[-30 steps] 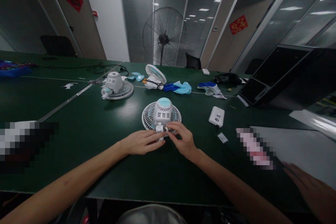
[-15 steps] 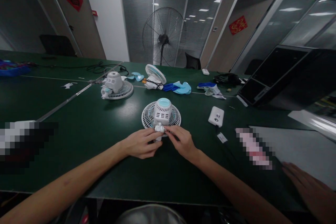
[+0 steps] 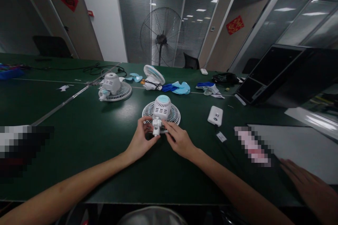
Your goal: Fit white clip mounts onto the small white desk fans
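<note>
A small white desk fan (image 3: 162, 109) with a light blue cap lies grille-down on the green table in front of me. Its white neck joint (image 3: 156, 126) points toward me. My left hand (image 3: 141, 137) curves round the left side of the joint, its thumb near the lower end and its fingers by the grille's edge. From the right, my right hand (image 3: 181, 140) presses its fingertips against the side of the same joint. Any small part between those fingertips is hidden.
Another grille-down fan (image 3: 112, 86) lies left. Behind are a tilted fan (image 3: 153, 77), light blue blades (image 3: 182, 88) and blue-white gloves (image 3: 210, 88). A white power bank (image 3: 215, 116) lies right, near a dark case (image 3: 277, 74). Another person's hand (image 3: 303, 179) rests at lower right.
My left hand has shifted from across the front of the neck joint to its left side, thumb now below. My right fingertips stay at the joint's right side.
</note>
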A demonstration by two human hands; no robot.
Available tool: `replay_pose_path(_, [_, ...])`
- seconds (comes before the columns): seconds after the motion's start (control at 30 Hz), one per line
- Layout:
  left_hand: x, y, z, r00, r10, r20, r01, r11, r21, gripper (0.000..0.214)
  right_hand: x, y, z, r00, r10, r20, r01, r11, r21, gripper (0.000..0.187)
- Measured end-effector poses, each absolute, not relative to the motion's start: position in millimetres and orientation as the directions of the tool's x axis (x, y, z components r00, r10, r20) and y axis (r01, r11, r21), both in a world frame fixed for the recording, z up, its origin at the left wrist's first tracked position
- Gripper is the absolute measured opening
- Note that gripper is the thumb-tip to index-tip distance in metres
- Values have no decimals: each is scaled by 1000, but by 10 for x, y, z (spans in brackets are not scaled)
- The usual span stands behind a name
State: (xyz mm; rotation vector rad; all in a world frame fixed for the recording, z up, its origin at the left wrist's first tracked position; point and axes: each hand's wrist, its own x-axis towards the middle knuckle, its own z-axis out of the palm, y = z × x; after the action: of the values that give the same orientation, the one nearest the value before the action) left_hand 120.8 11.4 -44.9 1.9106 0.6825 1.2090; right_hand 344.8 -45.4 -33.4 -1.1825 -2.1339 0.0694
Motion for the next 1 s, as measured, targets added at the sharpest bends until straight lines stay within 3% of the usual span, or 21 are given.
replay_pose_path(0.17, [1228, 188, -523, 458, 813, 361, 22, -416, 909, 54, 3444, -463, -312, -361, 788, 499, 770, 554, -317, 77])
replay_pose_path(0.57, [1225, 175, -482, 421, 827, 374, -44, -393, 918, 43, 3498, -442, -358, -358, 767, 533, 714, 593, -374, 66])
replay_pose_path(0.8, [1220, 157, -465, 434, 823, 366, -25, -395, 918, 44, 3485, -453, -330, -322, 768, 554, 760, 559, -333, 66])
replay_pose_path(1.0, [1222, 166, -495, 447, 819, 359, -37, -383, 923, 45, 3484, -448, -319, -256, 798, 546, 761, 515, -395, 63])
